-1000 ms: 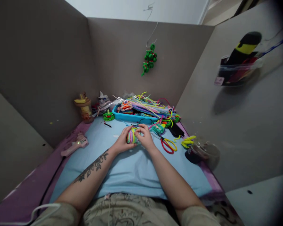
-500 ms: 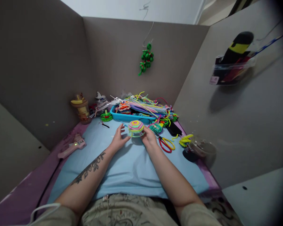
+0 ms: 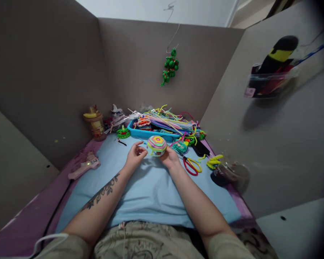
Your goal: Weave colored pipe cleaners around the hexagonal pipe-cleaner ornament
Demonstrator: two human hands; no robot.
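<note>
A small dome woven from pipe cleaners (image 3: 157, 142), ringed in yellow, pink, orange and green, is held above the blue cloth. My right hand (image 3: 170, 157) grips its right side and underside, with some fingers hidden behind it. Just left of the dome is my left hand (image 3: 136, 154), fingers curled in and thumb close to the fingertips. Whatever may be between them is too small to tell. Loose pipe-cleaner ends stick out at the dome's lower edge, and a blue strand shows behind it.
Red-and-yellow-handled scissors (image 3: 193, 166) lie to the right, near a black object (image 3: 200, 148). Behind is a blue tray (image 3: 153, 135) heaped with pipe cleaners. A pink glue gun (image 3: 85, 167) rests at left; a clear cup (image 3: 239, 171) lies at right. Grey panels (image 3: 140, 64) enclose the table.
The dome has tipped so more of its top faces me and has risen slightly. My left hand's fingers have curled in from a more open spread. My right hand keeps its hold.
</note>
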